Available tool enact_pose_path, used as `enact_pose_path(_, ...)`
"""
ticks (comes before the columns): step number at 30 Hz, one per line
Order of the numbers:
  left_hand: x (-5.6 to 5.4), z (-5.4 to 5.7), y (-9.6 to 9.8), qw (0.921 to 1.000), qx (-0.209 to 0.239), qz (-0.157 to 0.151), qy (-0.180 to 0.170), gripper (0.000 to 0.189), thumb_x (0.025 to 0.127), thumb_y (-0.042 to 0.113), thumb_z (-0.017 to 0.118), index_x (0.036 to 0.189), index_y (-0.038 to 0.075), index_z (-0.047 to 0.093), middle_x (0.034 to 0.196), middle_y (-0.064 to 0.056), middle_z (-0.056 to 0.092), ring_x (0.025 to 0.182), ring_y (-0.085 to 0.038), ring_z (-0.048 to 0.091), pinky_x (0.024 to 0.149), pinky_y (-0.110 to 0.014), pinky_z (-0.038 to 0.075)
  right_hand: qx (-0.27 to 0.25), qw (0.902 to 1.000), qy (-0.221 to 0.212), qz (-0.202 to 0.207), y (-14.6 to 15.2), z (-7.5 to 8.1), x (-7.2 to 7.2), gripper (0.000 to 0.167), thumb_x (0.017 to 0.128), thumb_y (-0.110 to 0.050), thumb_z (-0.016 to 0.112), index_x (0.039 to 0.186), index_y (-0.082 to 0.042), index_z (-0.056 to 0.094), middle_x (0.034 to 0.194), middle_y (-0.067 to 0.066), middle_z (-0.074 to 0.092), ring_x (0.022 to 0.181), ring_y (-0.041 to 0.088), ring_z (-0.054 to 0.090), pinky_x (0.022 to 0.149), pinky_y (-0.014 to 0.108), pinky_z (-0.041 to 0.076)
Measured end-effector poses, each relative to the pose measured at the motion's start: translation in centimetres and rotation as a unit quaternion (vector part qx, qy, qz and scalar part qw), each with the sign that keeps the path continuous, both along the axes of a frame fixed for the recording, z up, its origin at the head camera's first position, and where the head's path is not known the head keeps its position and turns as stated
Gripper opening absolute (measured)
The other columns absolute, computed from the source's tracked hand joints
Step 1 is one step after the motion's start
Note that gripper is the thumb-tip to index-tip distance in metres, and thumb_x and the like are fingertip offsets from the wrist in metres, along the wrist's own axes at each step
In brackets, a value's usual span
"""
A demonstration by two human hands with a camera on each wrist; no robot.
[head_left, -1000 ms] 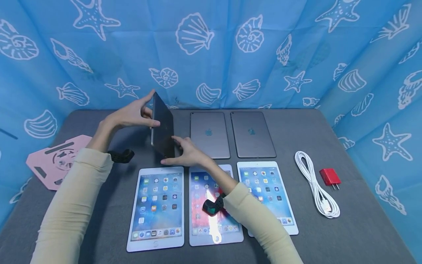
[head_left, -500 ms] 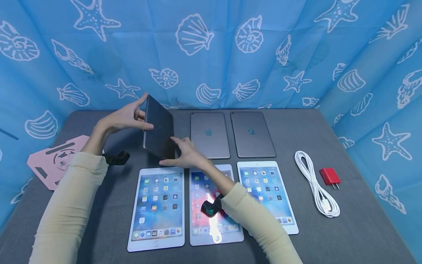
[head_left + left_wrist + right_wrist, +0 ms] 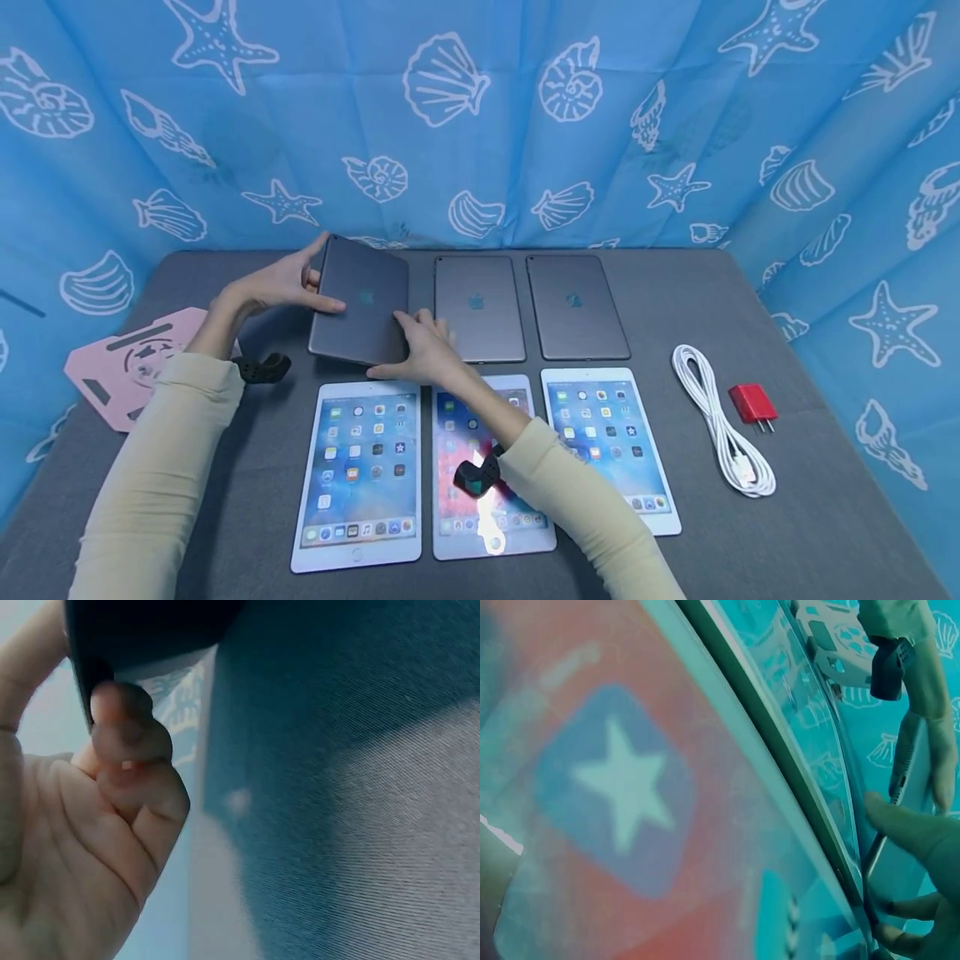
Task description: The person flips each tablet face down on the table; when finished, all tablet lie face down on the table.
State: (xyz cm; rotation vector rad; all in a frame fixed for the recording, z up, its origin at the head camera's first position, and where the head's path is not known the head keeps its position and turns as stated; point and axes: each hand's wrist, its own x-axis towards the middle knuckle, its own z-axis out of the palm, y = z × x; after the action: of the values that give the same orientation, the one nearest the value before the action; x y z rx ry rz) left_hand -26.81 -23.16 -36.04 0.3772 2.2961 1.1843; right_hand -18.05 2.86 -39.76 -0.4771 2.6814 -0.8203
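Fingers (image 3: pixel 313 248) of the left hand (image 3: pixel 273 287) pinch the dark tablet (image 3: pixel 363 304) by its left edge; the right hand (image 3: pixel 427 346) grips its lower right corner, tilted over the counter (image 3: pixel 675 308) beside a matching tablet (image 3: pixel 480 325). Lowering it well likely calls for slow, even support

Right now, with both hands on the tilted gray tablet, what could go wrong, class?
The tilted tablet could drop onto the table if the left hand slips, since its left side is raised. Sliding nearer, it might knock the leftmost white tablet, close to its near edge. The right hand could nudge the middle gray tablet right beside it.
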Motion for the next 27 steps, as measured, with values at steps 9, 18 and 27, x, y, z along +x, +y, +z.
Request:
enact_pose_path(9, -0.2, -1.9, 0.1, 0.9977, -0.066, -0.001, 0.013, 0.131, 0.088, 0.03, 0.082, 0.16, 0.022, -0.027, 0.061, 0.007, 0.029, 0.053, -0.012, 0.03, 0.06, -0.033, 0.035, 0.023, 0.9994, 0.023, -0.012, 0.6, 0.1, 0.0, 0.1, 0.079, -0.049, 0.087, 0.159, -0.016, 0.038, 0.146, 0.013, 0.047, 0.115, 0.028, 0.037, 0.088, 0.033, 0.029)
enact_pose_path(18, -0.4, -2.8, 0.6, 0.9955, -0.087, -0.019, 0.031, 0.133, 0.087, 0.035, 0.083, 0.16, 0.016, -0.027, 0.058, 0.008, 0.033, 0.052, -0.011, 0.033, 0.062, -0.032, 0.037, 0.05, 0.9977, 0.042, -0.021, 1.0, 0.0, -0.1, 0.102, 0.075, -0.052, 0.088, 0.158, -0.016, 0.041, 0.145, 0.012, 0.048, 0.116, 0.028, 0.035, 0.093, 0.036, 0.035)
enact_pose_path(27, -0.9, -3.6, 1.1, 0.9935, -0.11, -0.02, 0.021, 0.133, 0.086, 0.041, 0.082, 0.16, 0.016, -0.026, 0.056, 0.009, 0.036, 0.051, -0.011, 0.035, 0.069, -0.032, 0.042, 0.067, 0.9962, 0.052, -0.019, 1.5, -0.2, -0.4, 0.102, 0.075, -0.057, 0.086, 0.157, -0.017, 0.042, 0.143, 0.01, 0.049, 0.115, 0.027, 0.037, 0.091, 0.035, 0.034)
